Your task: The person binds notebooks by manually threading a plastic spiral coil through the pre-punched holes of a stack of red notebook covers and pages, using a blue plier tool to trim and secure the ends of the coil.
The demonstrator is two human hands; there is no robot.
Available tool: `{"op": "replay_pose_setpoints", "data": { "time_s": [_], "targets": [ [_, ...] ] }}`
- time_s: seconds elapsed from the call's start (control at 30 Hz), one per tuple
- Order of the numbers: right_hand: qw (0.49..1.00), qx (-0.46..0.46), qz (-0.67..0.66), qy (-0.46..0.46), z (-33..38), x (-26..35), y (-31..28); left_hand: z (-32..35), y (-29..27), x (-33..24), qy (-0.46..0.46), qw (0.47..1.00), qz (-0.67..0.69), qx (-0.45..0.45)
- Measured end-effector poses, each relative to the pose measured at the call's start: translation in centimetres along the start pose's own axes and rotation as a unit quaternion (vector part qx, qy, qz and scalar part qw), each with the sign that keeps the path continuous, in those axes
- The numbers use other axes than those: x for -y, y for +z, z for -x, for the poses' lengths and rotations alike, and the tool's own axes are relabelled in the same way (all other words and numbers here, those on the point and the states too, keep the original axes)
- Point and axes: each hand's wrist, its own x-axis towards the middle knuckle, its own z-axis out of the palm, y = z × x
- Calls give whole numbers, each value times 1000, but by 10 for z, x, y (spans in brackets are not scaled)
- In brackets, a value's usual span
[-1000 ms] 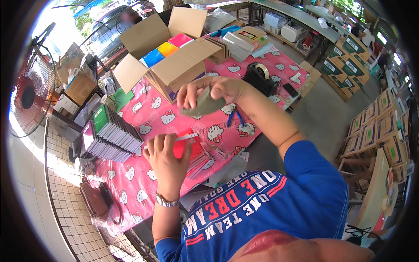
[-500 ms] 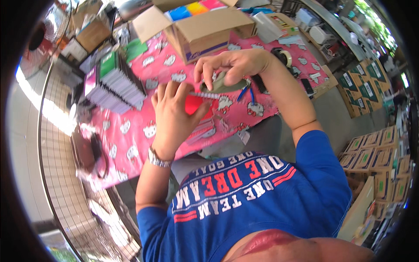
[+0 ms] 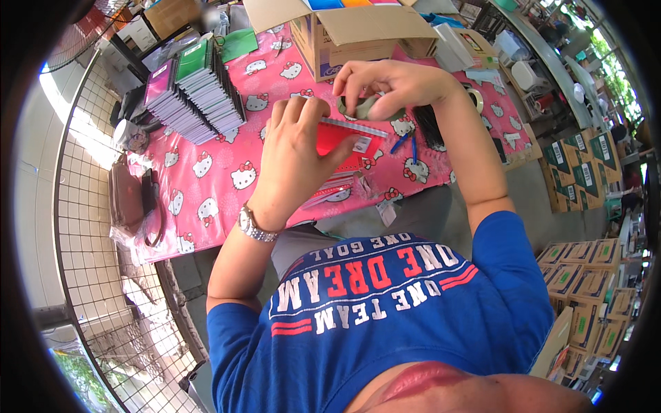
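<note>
Notebook [image 3: 337,137], red, lies at four o'clock from fingertips of nearer left hand [image 3: 297,141]; pale edge runs nine to three, dipping toward four. Left thumb over cover; grip cannot be told. Right hand [image 3: 405,86], one o'clock from notebook, grasps green pad [image 3: 365,106].

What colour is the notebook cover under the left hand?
Notebook cover: red, clearest in head view.

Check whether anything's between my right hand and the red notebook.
Nothing visible, apart from the olive-green item in your right hand; your left hand partly covers the red notebook from its left.
</note>
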Motion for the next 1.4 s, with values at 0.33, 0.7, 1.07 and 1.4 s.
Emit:
{"op": "replay_pose_setpoints", "data": {
  "time_s": [0.33,0.7,1.07,1.4],
  "targets": [
    [995,28,77,63,-38,12,1,-2,-20,34,4,997,70,27],
    [991,33,-69,-106,-45,-19,0,2,-22,40,-121,978,160,53],
    [829,-423,292,218,29,-322,93,23,-13,33,-218,913,326,-109],
    [555,-498,491,451,119,-273,134,20,-2,29,-172,950,226,-130]
  ]
}}
